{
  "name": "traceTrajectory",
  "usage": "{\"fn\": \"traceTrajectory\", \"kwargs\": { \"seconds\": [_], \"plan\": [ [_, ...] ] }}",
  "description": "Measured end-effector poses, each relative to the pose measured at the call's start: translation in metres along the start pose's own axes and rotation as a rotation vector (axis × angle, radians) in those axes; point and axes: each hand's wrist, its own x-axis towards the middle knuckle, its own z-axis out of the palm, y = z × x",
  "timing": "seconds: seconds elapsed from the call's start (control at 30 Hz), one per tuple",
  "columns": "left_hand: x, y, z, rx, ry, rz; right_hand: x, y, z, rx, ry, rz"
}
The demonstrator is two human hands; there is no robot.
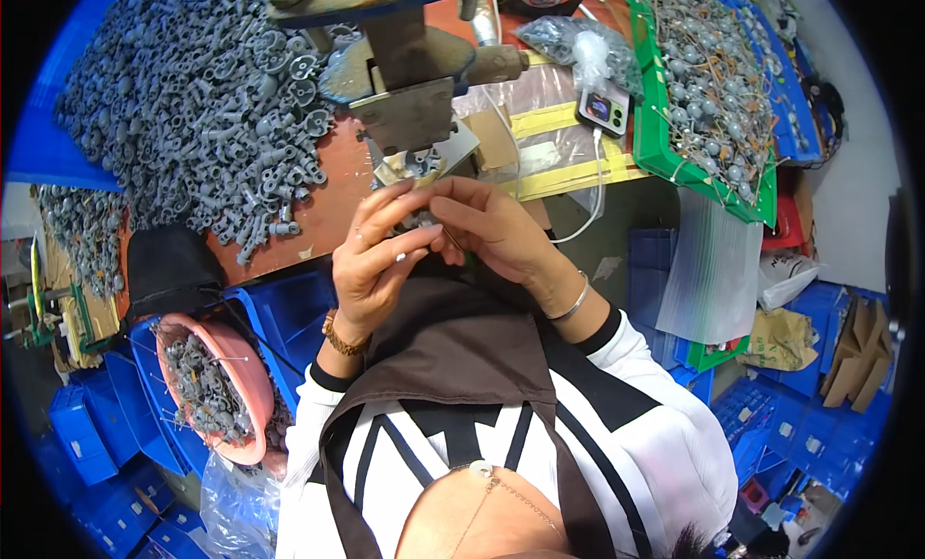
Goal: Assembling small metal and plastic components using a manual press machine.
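My left hand (374, 255) and my right hand (496, 233) meet in front of the press, fingers closed around a small grey plastic part (414, 222). Most of that part is hidden by my fingers, and its exact shape cannot be made out. A thin wire-like line shows by my right fingertips. Just beyond my hands stands a metal bench press (405, 116), with a small fixture (416, 164) under its head. My left fingertips are close to this fixture; whether they touch it cannot be told.
A large heap of grey plastic fittings (212, 106) covers the table's left. At right, a green tray (655, 125) holds grey balls with wire leads. A charging phone (604, 111) lies near a plastic bag (578, 53). A pink basin (260, 395) of grey parts stands lower left, beside blue bins (82, 434).
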Motion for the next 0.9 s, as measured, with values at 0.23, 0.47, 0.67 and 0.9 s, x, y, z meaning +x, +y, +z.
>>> {"fn": "traceTrajectory", "kwargs": {
  "seconds": [0.23, 0.47, 0.67, 0.9],
  "plan": [
    [-0.011, -0.022, -0.007, -0.329, 0.718, -0.274, 0.01, -0.002, 0.0, -0.619, 0.256, -0.458],
    [0.007, -0.007, -0.005, 0.402, 0.782, -0.102, 0.015, 0.001, -0.004, -1.032, 0.296, -0.68],
    [-0.008, 0.0, 0.01, 0.368, 0.079, -0.19, 0.02, 0.003, -0.008, -0.723, 0.016, -0.555],
    [0.004, -0.028, 0.015, 0.315, 0.2, -0.391, 0.028, 0.007, -0.007, -0.902, 0.361, -0.544]
  ]
}}
